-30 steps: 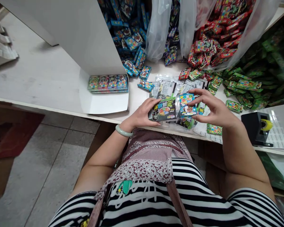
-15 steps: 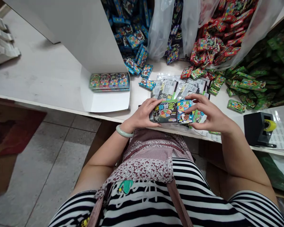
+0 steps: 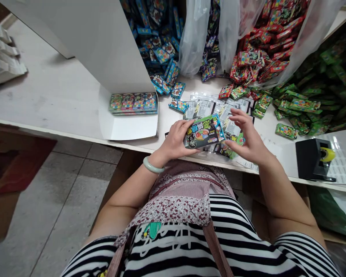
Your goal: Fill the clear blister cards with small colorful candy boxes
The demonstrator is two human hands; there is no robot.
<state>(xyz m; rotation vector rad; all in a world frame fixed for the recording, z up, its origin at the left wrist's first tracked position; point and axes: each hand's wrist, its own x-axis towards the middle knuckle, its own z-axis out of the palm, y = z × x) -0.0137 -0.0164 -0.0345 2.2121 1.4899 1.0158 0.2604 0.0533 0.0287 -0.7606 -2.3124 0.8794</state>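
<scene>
My left hand (image 3: 177, 140) grips a black and green printed card sleeve (image 3: 202, 132) by its left end, thumb and fingers on opposite edges. A small blue candy box (image 3: 220, 129) shows at the sleeve's right end, mostly inside it. My right hand (image 3: 246, 136) is apart from the sleeve, just to its right, with thumb and fingers spread and nothing between them. Beneath both hands lie several flat black and white printed sleeves (image 3: 204, 109) on the table, partly covered by the held one.
A white carton (image 3: 129, 127) at left holds rows of small boxes (image 3: 134, 102). Piles of blue (image 3: 164, 54), red (image 3: 248, 57) and green boxes (image 3: 304, 104) line the back, with plastic bags (image 3: 194, 38) between. A black tape dispenser (image 3: 313, 159) stands at right near the table's front edge.
The blue box has gone from sticking out of the sleeve to mostly inside it. My right hand has let go and opened. The sleeve has tilted, its right end higher.
</scene>
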